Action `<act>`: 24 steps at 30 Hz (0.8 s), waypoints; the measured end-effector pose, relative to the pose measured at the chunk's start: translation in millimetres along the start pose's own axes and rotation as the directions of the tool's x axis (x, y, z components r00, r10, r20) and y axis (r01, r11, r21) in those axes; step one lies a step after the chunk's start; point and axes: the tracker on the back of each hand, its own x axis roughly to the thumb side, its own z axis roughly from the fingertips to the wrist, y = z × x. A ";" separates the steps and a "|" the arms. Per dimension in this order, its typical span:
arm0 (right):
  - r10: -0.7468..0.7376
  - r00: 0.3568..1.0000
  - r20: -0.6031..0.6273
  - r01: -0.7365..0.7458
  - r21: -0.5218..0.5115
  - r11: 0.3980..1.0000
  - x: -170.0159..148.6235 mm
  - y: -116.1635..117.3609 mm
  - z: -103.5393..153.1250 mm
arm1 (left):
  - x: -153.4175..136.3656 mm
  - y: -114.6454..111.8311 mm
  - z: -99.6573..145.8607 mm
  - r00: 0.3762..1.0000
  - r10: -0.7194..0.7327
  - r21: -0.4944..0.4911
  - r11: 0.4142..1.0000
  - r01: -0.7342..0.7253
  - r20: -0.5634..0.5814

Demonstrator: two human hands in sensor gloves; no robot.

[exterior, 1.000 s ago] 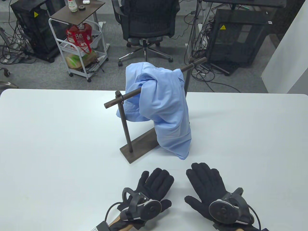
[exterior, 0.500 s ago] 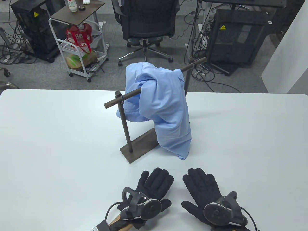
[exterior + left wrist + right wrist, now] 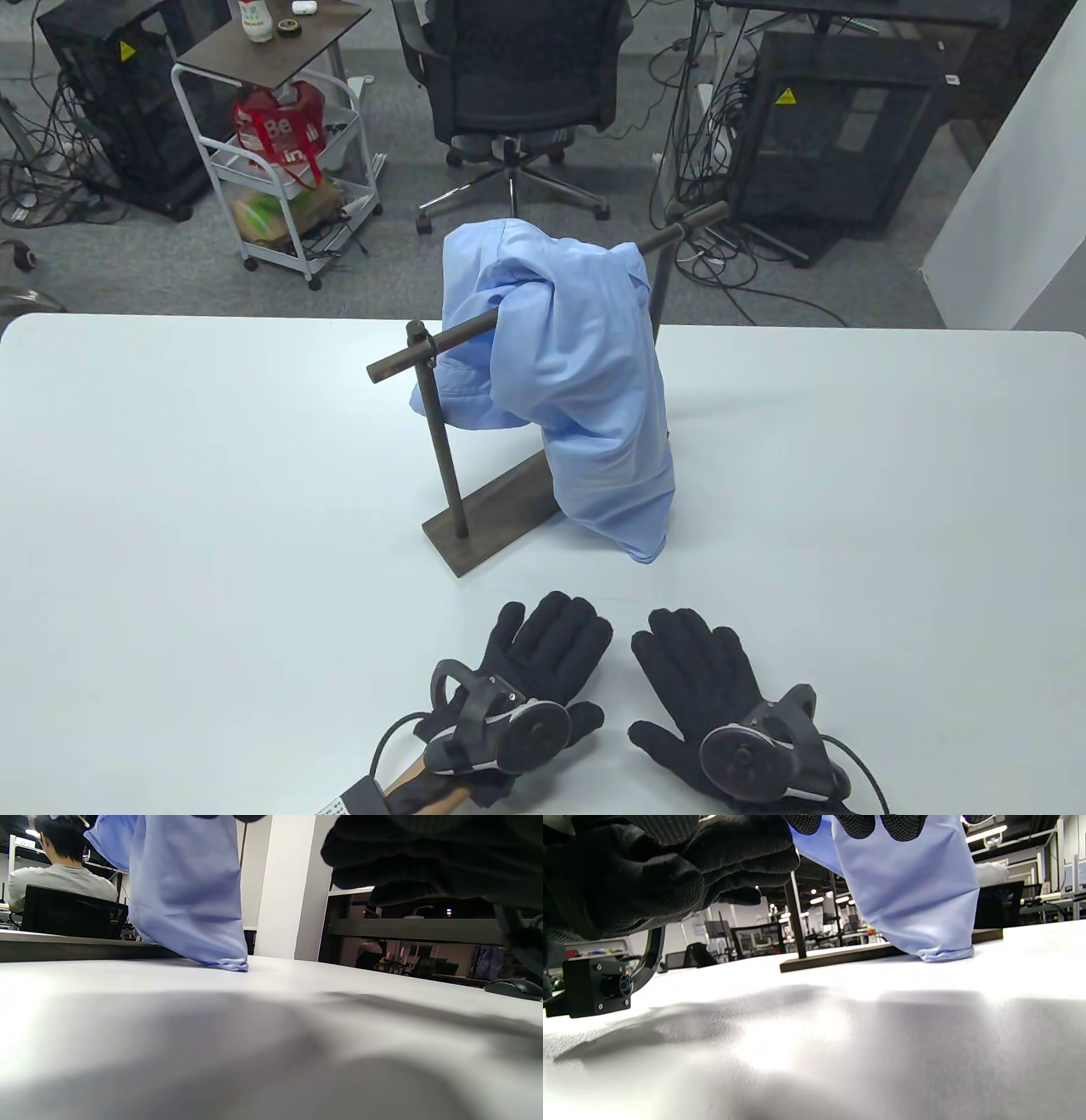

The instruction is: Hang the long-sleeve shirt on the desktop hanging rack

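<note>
A light blue long-sleeve shirt hangs bunched over the bar of the dark desktop rack in the middle of the white table. Its hem touches the table beside the rack's base. The shirt also shows in the left wrist view and the right wrist view. My left hand rests flat and empty on the table near the front edge. My right hand lies flat and empty beside it, fingers spread. Both hands are apart from the shirt and rack.
Beyond the table's far edge stand a black office chair, a white rolling cart with bags, and black computer cases with cables on the floor. A white panel stands at the far right.
My right hand has slid back toward me and a little left, ending closer to my left hand. The left hand, shirt and rack have not moved.
</note>
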 end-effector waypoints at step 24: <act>0.039 0.999 0.008 -0.039 0.008 0.999 1.0 2.6 1.8 | 3.3 -0.6 0.0 1.000 -0.010 -0.018 1.000 0.010 0.019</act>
